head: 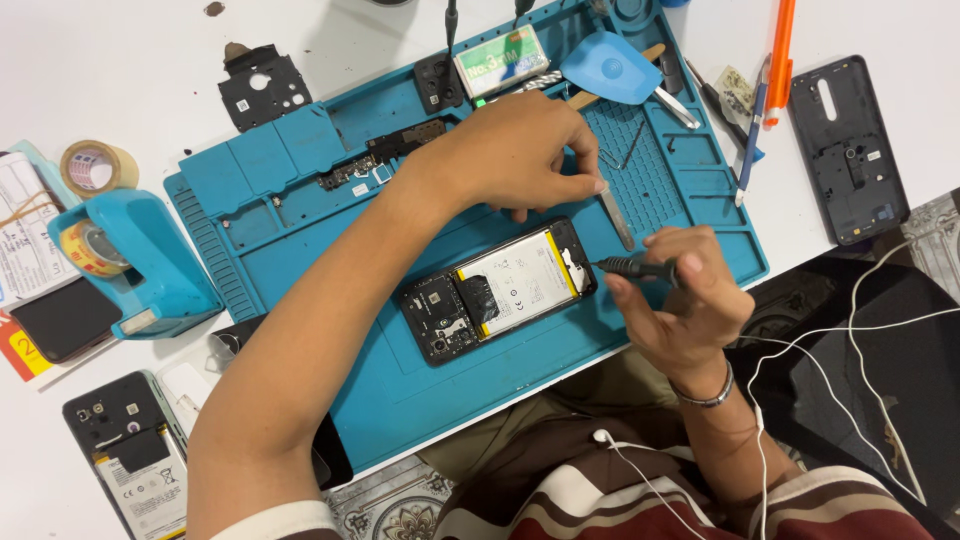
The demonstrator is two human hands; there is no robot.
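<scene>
On ribbed blue mat [420, 400]: opened phone [500, 290], R hand [680, 300] w/ thin black screwdriver [630, 266].

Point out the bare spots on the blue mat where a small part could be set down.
Free: the mat's near strip below the opened phone, toward the table edge, and the flat patch left of the phone, beside the left forearm. Crowded: the far trays hold circuit boards, a blue pick and tweezers. The left hand and right hand, gripping a screwdriver, fill the phone's right end.

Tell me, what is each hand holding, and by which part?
The right hand pinches a black screwdriver by its handle. The left hand holds nothing; its fingertips press the opened phone at its top edge.
</scene>
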